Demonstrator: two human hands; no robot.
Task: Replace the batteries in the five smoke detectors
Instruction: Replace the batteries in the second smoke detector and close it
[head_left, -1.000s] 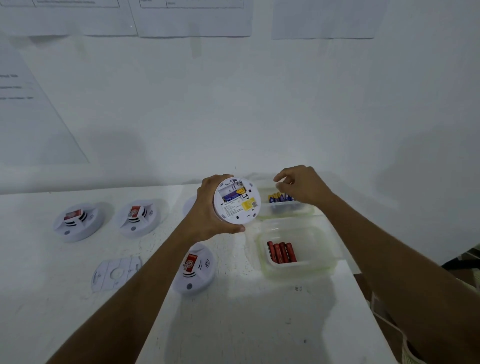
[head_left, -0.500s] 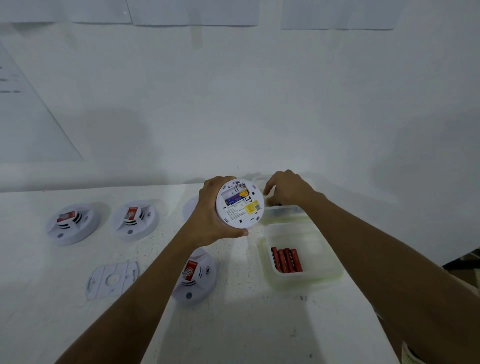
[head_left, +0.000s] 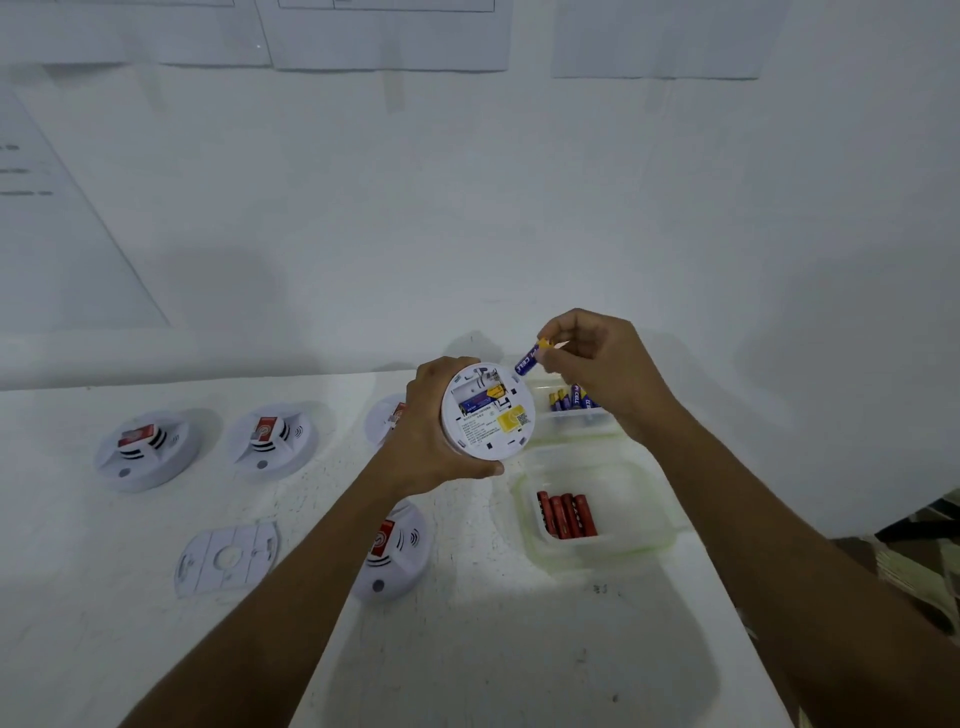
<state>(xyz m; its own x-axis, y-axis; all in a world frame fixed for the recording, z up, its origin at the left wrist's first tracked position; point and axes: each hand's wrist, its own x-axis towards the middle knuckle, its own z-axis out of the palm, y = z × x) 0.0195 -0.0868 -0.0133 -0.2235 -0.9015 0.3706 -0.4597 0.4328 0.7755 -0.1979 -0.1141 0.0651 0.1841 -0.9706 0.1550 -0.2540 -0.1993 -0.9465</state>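
My left hand (head_left: 423, 431) grips a white round smoke detector (head_left: 488, 413) above the table, its back turned to me. Its battery bay is uncovered and one blue battery lies in it. My right hand (head_left: 605, 371) pinches a blue and yellow battery (head_left: 530, 357) just above the detector's top right edge. Below that hand a clear tub (head_left: 579, 423) holds more blue batteries. A nearer clear tub (head_left: 592, 548) holds several red batteries (head_left: 566, 514).
Two detectors (head_left: 148, 449) (head_left: 272, 436) sit face up at the left of the white table. A third (head_left: 395, 551) lies under my left forearm, a fourth (head_left: 384, 415) behind my left hand. A loose mounting plate (head_left: 226, 556) lies front left. The wall stands close behind.
My right hand reached into the far tub, then rose from it with a blue battery toward the detector. The left hand has kept the detector nearly still.
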